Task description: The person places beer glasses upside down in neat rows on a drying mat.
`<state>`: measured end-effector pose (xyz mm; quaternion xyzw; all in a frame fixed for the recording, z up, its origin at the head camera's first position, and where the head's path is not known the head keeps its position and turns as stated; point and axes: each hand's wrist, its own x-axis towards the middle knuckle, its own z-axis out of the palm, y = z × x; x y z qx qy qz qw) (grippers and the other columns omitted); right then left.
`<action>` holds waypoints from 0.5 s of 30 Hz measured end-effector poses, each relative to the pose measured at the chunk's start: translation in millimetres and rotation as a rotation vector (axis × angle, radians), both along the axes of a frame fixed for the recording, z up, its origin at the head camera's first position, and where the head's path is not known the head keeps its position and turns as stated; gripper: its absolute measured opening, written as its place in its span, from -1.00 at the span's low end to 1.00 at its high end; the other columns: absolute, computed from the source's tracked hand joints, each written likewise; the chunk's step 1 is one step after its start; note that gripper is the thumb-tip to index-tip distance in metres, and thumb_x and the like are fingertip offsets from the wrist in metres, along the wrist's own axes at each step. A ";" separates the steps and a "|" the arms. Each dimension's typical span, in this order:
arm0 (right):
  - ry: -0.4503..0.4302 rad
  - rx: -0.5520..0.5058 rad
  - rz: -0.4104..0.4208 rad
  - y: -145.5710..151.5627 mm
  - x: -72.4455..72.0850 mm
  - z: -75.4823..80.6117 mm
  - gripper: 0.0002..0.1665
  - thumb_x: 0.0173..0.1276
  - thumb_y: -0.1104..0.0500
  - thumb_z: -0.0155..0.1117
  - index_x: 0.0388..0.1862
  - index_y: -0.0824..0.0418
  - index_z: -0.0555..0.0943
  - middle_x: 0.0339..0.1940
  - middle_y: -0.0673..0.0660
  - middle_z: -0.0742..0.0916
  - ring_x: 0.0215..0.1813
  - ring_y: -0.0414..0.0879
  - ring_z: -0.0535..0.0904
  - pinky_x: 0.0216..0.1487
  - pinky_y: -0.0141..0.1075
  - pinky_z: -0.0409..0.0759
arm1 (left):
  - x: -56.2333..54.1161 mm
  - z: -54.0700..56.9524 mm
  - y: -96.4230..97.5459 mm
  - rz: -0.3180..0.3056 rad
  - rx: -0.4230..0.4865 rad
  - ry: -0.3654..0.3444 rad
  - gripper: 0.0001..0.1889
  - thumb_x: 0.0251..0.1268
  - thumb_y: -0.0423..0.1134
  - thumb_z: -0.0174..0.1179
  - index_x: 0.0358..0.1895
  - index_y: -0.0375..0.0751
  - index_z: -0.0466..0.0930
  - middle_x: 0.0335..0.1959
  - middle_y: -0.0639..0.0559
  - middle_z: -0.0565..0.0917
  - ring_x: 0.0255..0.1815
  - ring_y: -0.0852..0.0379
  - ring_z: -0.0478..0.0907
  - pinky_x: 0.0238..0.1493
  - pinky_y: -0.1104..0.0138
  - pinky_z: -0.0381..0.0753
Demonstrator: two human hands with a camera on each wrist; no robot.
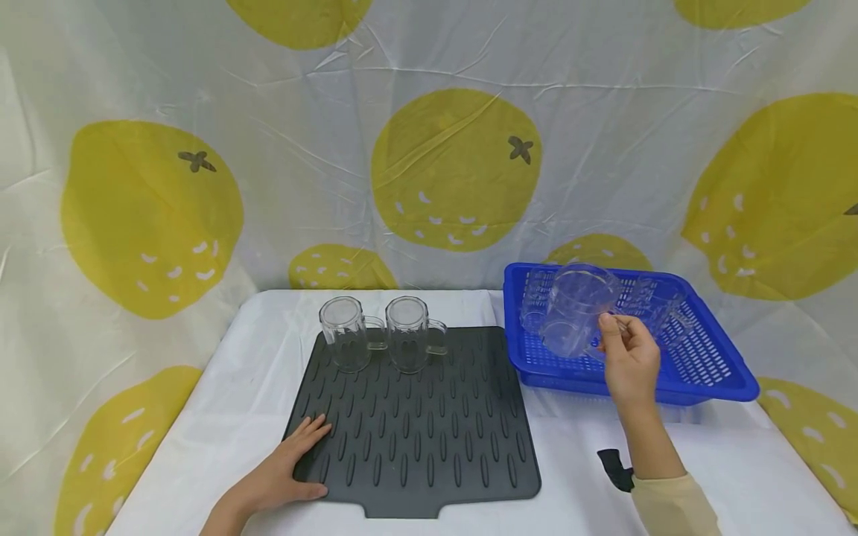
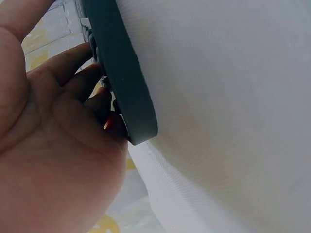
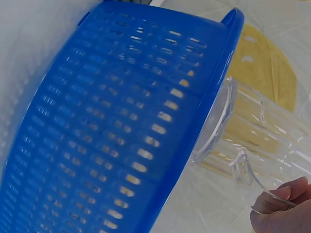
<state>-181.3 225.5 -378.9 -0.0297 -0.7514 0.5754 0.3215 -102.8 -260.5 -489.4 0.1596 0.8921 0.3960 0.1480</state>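
Observation:
My right hand (image 1: 630, 357) pinches the handle of a clear glass mug (image 1: 573, 313) over the blue basket (image 1: 727, 387). In the right wrist view the mug (image 3: 265, 131) shows beyond the basket's rim, thumb and fingers at its handle. My left hand (image 1: 284, 465) rests with spread fingers on the left front edge of a dark ribbed drying mat (image 1: 429, 469). The left wrist view has the fingertips on the mat's edge (image 2: 124, 87). Two more glass mugs (image 1: 345, 335) stand side by side at the mat's back left, handles to the right.
Further clear glass mugs (image 1: 660, 305) lie inside the basket. A small black object (image 1: 615, 469) lies near my right forearm. Behind the white-covered table (image 1: 563, 454) hangs a curtain (image 1: 456, 171) with yellow fruit prints.

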 end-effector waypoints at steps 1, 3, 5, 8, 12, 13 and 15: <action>-0.001 -0.001 0.006 -1.5 0.5 -0.1 -0.80 0.53 0.15 0.09 -0.26 0.26 0.54 -0.57 -0.10 0.53 -0.42 -0.26 0.47 -0.40 -0.55 0.42 | -0.2 0.2 0.2 -0.001 0.000 -0.001 0.01 0.00 0.04 0.47 0.49 -0.31 0.16 0.54 -0.28 0.02 0.50 -0.43 -0.28 0.28 -0.40 -0.13; -0.004 -0.001 0.019 -4.5 1.4 -0.3 -0.81 0.53 0.17 0.09 -0.26 0.26 0.54 -0.57 -0.07 0.53 -0.41 -0.25 0.47 -0.41 -0.54 0.42 | -0.5 0.9 0.4 -0.001 0.002 -0.004 0.01 0.01 0.04 0.46 0.49 -0.30 0.16 0.54 -0.28 0.02 0.51 -0.43 -0.28 0.27 -0.41 -0.14; -0.003 -0.013 0.038 -8.0 2.4 -0.1 -0.82 0.52 0.19 0.10 -0.28 0.26 0.54 -0.57 -0.06 0.53 -0.42 -0.24 0.46 -0.43 -0.52 0.41 | -0.7 1.4 0.5 -0.001 0.001 -0.004 0.01 0.01 0.04 0.46 0.49 -0.30 0.16 0.54 -0.28 0.02 0.51 -0.43 -0.28 0.28 -0.40 -0.14; 0.000 -0.043 0.069 -13.6 3.6 0.4 -0.84 0.51 0.22 0.10 -0.28 0.26 0.55 -0.56 -0.03 0.54 -0.42 -0.23 0.47 -0.41 -0.50 0.43 | -1.0 1.5 0.3 0.001 0.002 -0.005 0.01 0.01 0.04 0.46 0.49 -0.30 0.15 0.54 -0.28 0.02 0.51 -0.43 -0.29 0.28 -0.41 -0.14; 0.015 -0.058 0.106 -19.6 4.4 -0.1 -0.84 0.51 0.26 0.10 -0.28 0.30 0.55 -0.58 -0.02 0.55 -0.44 -0.24 0.46 -0.39 -0.50 0.44 | -0.6 1.3 0.1 0.003 0.005 -0.007 0.01 0.01 0.03 0.47 0.49 -0.30 0.16 0.54 -0.27 0.02 0.51 -0.43 -0.29 0.28 -0.40 -0.14; 0.018 -0.060 0.113 -21.0 4.3 -0.1 -0.83 0.50 0.27 0.10 -0.28 0.33 0.55 -0.58 -0.03 0.55 -0.44 -0.25 0.46 -0.38 -0.51 0.44 | -0.4 1.3 0.1 0.002 0.004 -0.006 0.00 0.00 0.02 0.47 0.49 -0.30 0.16 0.54 -0.27 0.02 0.51 -0.43 -0.28 0.28 -0.40 -0.13; 0.024 -0.065 0.130 -23.7 4.4 -0.7 -0.82 0.50 0.28 0.09 -0.28 0.37 0.54 -0.58 -0.04 0.55 -0.44 -0.24 0.46 -0.36 -0.51 0.45 | 0.1 1.9 0.2 -0.002 -0.001 0.000 0.00 0.00 0.01 0.48 0.48 -0.31 0.17 0.54 -0.29 0.02 0.50 -0.44 -0.28 0.28 -0.40 -0.13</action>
